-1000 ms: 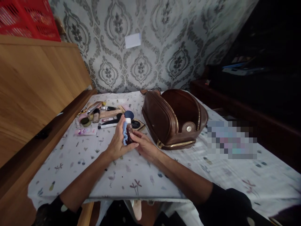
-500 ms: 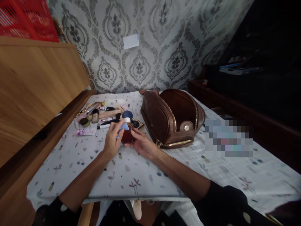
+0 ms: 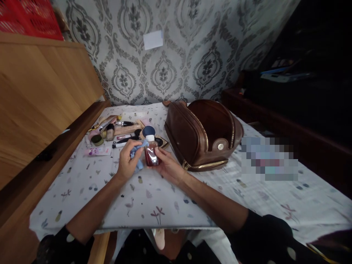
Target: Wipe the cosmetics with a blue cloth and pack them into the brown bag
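Observation:
My right hand (image 3: 168, 165) grips a small clear bottle (image 3: 152, 154) of reddish-brown liquid with a white cap, held upright above the table. In my closed left hand (image 3: 128, 160) is a light blue cloth (image 3: 138, 150), bunched up, its upper end at the bottle's shoulder. Just behind the bottle lie a round dark blue puff (image 3: 148, 131) and a dark compact (image 3: 162, 142). A brown toiletry bag (image 3: 181, 137) stands unzipped to the right of my hands, its top gaping.
Makeup items lie at the back left, among them a pink-white tube (image 3: 97, 151), a round dark-lidded jar (image 3: 97, 139) and several brushes. A patterned white cloth (image 3: 115, 212) covers the table. A wooden panel (image 3: 49, 84) rises at the left; a blurred patch (image 3: 269, 159) hides something at the right.
The blue cloth has moved from across the bottle's front to its left side, baring more of the bottle. My left hand has shifted slightly left. The view has tilted slightly.

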Demonstrator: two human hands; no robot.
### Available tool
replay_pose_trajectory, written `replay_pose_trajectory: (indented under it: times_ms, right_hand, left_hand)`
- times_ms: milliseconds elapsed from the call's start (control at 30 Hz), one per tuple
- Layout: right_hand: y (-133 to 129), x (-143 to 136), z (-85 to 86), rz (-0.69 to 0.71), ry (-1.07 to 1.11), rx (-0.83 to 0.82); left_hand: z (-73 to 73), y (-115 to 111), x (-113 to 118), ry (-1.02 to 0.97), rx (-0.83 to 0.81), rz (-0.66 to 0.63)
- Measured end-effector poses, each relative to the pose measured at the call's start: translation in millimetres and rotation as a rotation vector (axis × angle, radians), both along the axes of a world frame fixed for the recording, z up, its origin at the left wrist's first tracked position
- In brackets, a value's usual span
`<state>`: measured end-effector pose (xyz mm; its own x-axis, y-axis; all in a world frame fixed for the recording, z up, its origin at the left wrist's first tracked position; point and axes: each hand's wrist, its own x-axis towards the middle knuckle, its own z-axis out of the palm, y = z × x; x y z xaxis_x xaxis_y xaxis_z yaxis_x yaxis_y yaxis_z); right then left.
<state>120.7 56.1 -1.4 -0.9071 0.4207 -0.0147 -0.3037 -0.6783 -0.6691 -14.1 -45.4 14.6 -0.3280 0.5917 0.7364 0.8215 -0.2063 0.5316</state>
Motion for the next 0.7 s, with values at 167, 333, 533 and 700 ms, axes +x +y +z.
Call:
replay_pose_trajectory:
  times_ms: [167,333,533,700]
  right_hand:
    - [7.5,-0.4,2.4,-0.053,0.006,-0.042]
    - [14.8,-2.8,-2.5,-0.168,-0.001,-0.090]
    - [8.4,-0.7,-1.6,-0.014,-0.049,-0.083]
    - [-1.2,2.0,3.1,0.112,-0.047,-0.028]
  left_hand:
    - [3.9,-3.2,11.9,0.172,-0.013,-0.140]
    - [4.0,-3.7,24.4,0.262,-0.038,-0.273]
    - [6.0,-3.0,19.3,0.110,0.002,-0.140]
    - [6.3,-1.8,10.0,0.084,0.040,0.015]
